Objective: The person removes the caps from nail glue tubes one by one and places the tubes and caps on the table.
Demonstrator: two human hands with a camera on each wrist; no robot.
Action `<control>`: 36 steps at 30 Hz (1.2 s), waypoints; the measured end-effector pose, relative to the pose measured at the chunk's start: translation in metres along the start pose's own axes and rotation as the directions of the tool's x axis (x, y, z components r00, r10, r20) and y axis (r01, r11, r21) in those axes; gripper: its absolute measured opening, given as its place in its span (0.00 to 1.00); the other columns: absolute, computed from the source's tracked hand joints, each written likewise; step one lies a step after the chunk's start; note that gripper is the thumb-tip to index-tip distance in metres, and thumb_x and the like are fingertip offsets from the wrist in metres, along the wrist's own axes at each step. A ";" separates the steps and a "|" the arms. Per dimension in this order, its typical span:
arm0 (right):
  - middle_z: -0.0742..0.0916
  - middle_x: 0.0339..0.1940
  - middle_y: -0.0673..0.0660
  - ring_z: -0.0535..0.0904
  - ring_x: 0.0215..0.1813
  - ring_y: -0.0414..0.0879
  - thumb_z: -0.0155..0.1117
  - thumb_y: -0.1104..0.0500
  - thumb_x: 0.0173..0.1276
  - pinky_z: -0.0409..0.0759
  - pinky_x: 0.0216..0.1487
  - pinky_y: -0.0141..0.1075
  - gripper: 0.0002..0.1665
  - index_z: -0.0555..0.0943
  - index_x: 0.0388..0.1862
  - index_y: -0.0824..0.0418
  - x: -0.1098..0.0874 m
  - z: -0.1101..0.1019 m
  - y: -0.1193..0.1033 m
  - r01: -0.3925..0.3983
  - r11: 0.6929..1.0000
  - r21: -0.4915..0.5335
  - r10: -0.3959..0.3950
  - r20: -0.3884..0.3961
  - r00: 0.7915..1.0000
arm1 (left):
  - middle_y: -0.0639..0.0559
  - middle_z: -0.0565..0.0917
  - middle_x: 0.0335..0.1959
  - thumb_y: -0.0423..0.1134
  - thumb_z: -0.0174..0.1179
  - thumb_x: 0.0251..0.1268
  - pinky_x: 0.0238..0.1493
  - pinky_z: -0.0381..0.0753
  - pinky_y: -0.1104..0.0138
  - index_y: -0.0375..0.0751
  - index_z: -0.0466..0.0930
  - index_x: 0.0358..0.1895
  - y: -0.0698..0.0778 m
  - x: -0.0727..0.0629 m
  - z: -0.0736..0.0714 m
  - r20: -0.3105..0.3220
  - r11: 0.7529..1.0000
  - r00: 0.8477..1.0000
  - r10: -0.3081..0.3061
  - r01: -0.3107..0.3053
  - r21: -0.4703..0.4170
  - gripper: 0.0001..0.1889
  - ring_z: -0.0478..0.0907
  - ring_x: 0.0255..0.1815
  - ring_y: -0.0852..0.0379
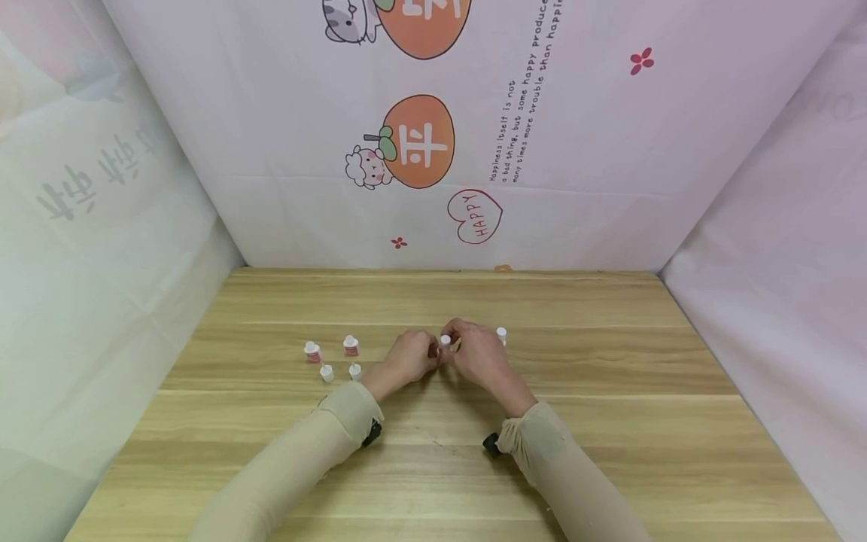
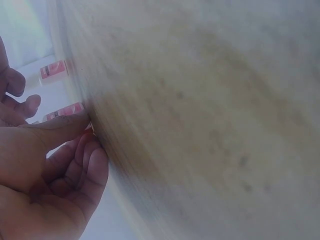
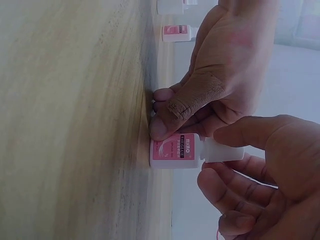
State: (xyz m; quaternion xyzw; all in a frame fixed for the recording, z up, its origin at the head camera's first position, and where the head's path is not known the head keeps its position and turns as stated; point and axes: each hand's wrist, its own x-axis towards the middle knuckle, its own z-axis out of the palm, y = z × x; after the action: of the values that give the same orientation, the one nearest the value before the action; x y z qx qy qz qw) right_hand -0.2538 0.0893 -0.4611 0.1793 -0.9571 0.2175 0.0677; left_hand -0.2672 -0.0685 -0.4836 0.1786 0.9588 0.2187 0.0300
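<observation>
Held bottle point(image 3: 172, 151): upright on the table point(image 1: 433, 467), pink label showing, between your two hands. Your left hand point(image 1: 412, 356) grips its lower body, thumb against the side and the other fingers curled. Your right hand point(image 1: 478, 352) has its fingers clamped on the white cap point(image 3: 224, 150); a short length of neck shows between cap and body.

To the right of the held bottle, just past your right hand, stands a white-topped bottle point(image 1: 501, 334). Well to its left stand two uncapped bottles, the outer bottle point(image 1: 312, 352) and the inner bottle point(image 1: 351, 346). Also to its left, slightly nearer you, sit two loose caps, the outer cap point(image 1: 327, 373) and the inner cap point(image 1: 355, 373). Behind it rises a printed cloth point(image 1: 576, 165).
</observation>
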 end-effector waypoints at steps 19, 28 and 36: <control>0.88 0.39 0.50 0.83 0.40 0.47 0.71 0.53 0.63 0.79 0.38 0.39 0.10 0.82 0.42 0.51 0.000 -0.001 -0.001 -0.006 1.000 0.010 0.006 0.014 1.000 | 0.55 0.85 0.27 0.39 0.69 0.63 0.38 0.77 0.65 0.44 0.84 0.30 -0.001 -0.002 0.001 0.003 1.000 1.000 -0.003 0.003 -0.015 0.05 0.76 0.30 0.60; 0.88 0.37 0.49 0.83 0.37 0.46 0.73 0.50 0.61 0.78 0.35 0.38 0.12 0.82 0.41 0.51 0.001 -0.002 -0.001 -0.051 0.998 0.036 0.051 0.008 0.999 | 0.55 0.84 0.27 0.38 0.69 0.62 0.38 0.78 0.65 0.44 0.84 0.29 -0.001 -0.001 0.001 -0.003 1.000 1.000 0.005 -0.006 -0.026 0.05 0.76 0.30 0.60; 0.88 0.37 0.50 0.82 0.36 0.45 0.72 0.53 0.62 0.78 0.35 0.38 0.10 0.82 0.40 0.51 0.000 -0.002 -0.001 -0.018 1.000 0.024 0.018 -0.001 1.000 | 0.55 0.85 0.27 0.39 0.70 0.61 0.39 0.78 0.64 0.44 0.85 0.31 0.000 -0.001 0.001 -0.012 1.000 1.000 0.016 -0.016 -0.009 0.05 0.77 0.31 0.59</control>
State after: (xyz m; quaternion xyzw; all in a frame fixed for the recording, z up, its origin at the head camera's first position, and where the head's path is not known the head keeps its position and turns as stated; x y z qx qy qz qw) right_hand -0.2536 0.0896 -0.4589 0.1715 -0.9559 0.2297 0.0641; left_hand -0.2663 -0.0686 -0.4845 0.1849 0.9566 0.2241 0.0235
